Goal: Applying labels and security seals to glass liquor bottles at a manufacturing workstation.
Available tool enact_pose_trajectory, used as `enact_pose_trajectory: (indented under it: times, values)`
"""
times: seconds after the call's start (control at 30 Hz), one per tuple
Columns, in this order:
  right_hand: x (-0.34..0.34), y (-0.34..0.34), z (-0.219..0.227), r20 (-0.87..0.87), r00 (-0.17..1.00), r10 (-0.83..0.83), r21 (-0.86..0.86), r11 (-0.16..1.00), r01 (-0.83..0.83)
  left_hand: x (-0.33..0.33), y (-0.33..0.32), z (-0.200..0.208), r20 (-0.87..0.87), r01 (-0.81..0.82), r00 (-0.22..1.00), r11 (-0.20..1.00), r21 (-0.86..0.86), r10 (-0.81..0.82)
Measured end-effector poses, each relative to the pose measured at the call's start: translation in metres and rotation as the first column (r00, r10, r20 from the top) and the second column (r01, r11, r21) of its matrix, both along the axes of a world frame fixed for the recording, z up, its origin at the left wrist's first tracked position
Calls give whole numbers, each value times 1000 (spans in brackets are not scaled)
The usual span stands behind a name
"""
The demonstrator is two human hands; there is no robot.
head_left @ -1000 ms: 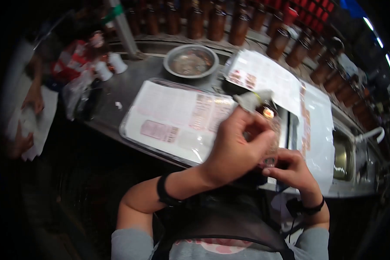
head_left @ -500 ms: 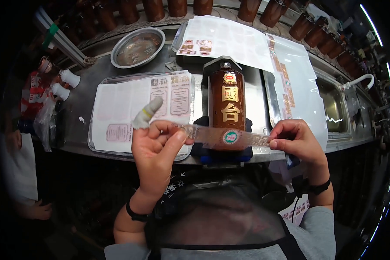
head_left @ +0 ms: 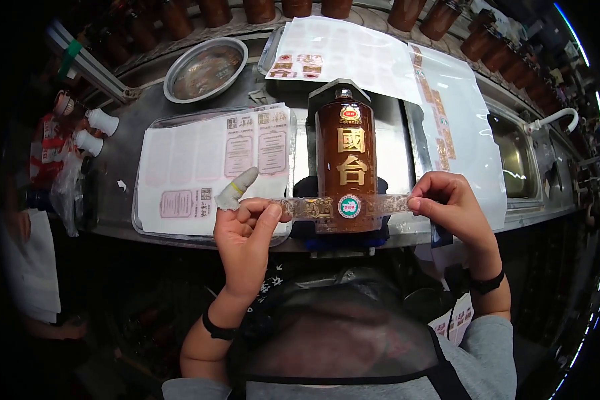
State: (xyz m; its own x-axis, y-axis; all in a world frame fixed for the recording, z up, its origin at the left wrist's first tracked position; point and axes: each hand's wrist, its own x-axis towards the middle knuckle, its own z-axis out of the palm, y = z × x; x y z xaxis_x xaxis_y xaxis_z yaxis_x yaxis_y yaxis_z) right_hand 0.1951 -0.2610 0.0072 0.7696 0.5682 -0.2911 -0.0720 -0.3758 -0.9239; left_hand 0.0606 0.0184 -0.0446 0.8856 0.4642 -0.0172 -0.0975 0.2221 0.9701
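Note:
A clear decal strip point(head_left: 315, 208) with gold patterning and a round green emblem is stretched level between my hands. My left hand point(head_left: 245, 230) pinches its left end between thumb and fingers; a white cover with a yellow band sits on the raised index finger. The strip's right end is pinched by my right hand point(head_left: 457, 208). Behind the strip, a brown glazed bottle point(head_left: 346, 150) with gold characters and a red emblem lies on its back, neck pointing away, in a dark holder point(head_left: 305, 190). The emblem lines up with the lower middle of the bottle.
Left of the bottle, printed decal sheets point(head_left: 180, 147) lie on a metal tray. Farther back are a metal bowl point(head_left: 237, 87) and more decal sheets point(head_left: 353, 50). A sink point(head_left: 513, 157) stands right, white spools point(head_left: 103, 122) left. Brown bottles point(head_left: 255, 10) line the back. Another person's sleeve point(head_left: 33, 260) shows at left.
The strip has gone from slightly slanted to nearly level and its emblem has shifted a little left and up over the bottle. My left hand has moved slightly right. Both hands keep their pinch.

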Motion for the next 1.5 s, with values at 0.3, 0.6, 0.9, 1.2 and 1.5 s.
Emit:
enact_pose_trajectory:
  times: [0.3, 0.6, 0.9, 1.2, 1.5]
  values:
    - [5, -1, -18, -28, 999, -39, 14, 999, 40, 4, 3, -11, -20, 27, 999, 1000, -15, -27]
    - [8, 2, -25, -42, 999, -23, 2, 1000, 23, 11, 1, -18, -68, 55, 996, 998, -23, -56]
    - [6, 8, -37, 188, 979, -80, -188, 975, 115, 15, 18, -29, -217, 126, 968, 992, -5, -124]
    - [-18, 38, -44, 55, 987, -152, 140, 980, 143, 35, 1, -28, -26, 311, 948, 912, 266, -316]
    - [-20, 45, -45, -54, 989, -139, 205, 968, 147, 41, -10, -34, -69, 388, 922, 896, 217, -382]
